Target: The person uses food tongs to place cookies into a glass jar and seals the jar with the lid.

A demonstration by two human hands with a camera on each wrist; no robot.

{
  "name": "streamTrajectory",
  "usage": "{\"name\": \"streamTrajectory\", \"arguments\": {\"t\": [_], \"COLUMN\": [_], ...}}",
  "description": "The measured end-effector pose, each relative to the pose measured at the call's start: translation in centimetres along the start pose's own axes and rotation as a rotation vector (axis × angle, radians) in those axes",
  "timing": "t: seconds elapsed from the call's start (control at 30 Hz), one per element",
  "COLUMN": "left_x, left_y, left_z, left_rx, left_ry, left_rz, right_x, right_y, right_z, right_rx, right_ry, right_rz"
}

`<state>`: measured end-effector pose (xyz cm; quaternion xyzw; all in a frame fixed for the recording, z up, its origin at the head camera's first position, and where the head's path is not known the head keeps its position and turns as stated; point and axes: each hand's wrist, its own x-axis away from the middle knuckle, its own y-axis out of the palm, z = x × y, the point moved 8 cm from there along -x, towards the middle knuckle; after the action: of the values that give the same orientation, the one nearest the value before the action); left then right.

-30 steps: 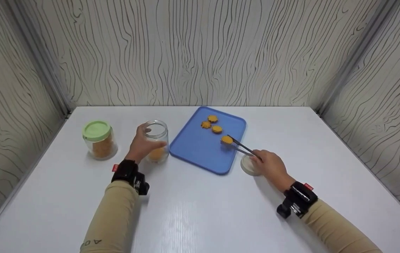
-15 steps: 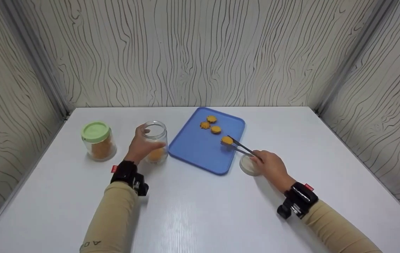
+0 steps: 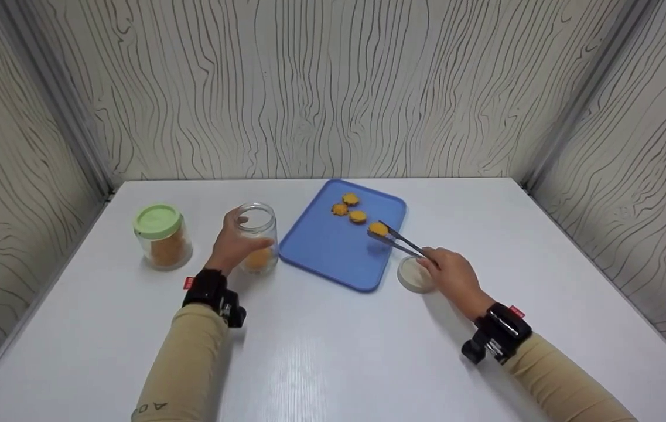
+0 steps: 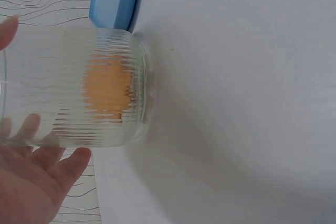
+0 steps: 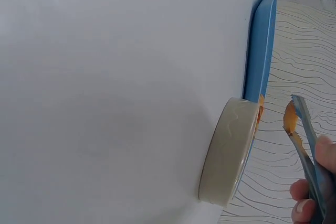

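Observation:
A ribbed glass jar (image 3: 255, 227) stands without a lid on the table, an orange-brown cookie (image 4: 109, 87) at its bottom. My left hand (image 3: 231, 241) holds the jar near the top, fingers behind and thumb across the near side. In my right hand (image 3: 454, 276) are metal tongs (image 3: 407, 242), which pinch a yellow-orange scalloped cookie (image 3: 378, 228) over the right part of the blue tray (image 3: 324, 249). The right wrist view has that cookie between the serrated tips, raised above the tray. On the tray's far part lie three more cookies (image 3: 358, 217).
A pale round lid (image 3: 410, 274) lies on the table by the tray's right edge, partly under my right hand. At the left stands a second jar (image 3: 167, 249) with a green lid (image 3: 159, 220), full of brown contents. Patterned panels (image 3: 321, 88) enclose the table's back and sides.
The tongs and their cookie have risen slightly off the tray, and the right hand has come up a little with them. My left hand keeps its hold on the jar.

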<state>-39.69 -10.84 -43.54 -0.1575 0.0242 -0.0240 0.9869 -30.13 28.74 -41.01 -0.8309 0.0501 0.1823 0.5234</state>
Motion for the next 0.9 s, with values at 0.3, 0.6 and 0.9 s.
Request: {"name": "streamTrajectory", "arguments": {"t": [0.3,0.6,0.9], "left_x": [0.3,0.3,0.2], "left_y": [-0.2,-0.1,0.0], "left_z": [0.0,-0.3,-0.2], "left_rx": [-0.022,-0.012,-0.007], "left_ry": [-0.021,-0.024,-0.018], "left_rz": [-0.004,-0.001,-0.008], "right_x": [0.0,-0.1,-0.2], "right_y": [-0.3,-0.6,-0.8], "right_z": [-0.4,-1.1,-1.5], "right_rx": [-0.006,-0.012,-0.022], "right_ry": [-0.021,-0.058,-0.075], "right_rz": [0.044,0.069,0.09]}}
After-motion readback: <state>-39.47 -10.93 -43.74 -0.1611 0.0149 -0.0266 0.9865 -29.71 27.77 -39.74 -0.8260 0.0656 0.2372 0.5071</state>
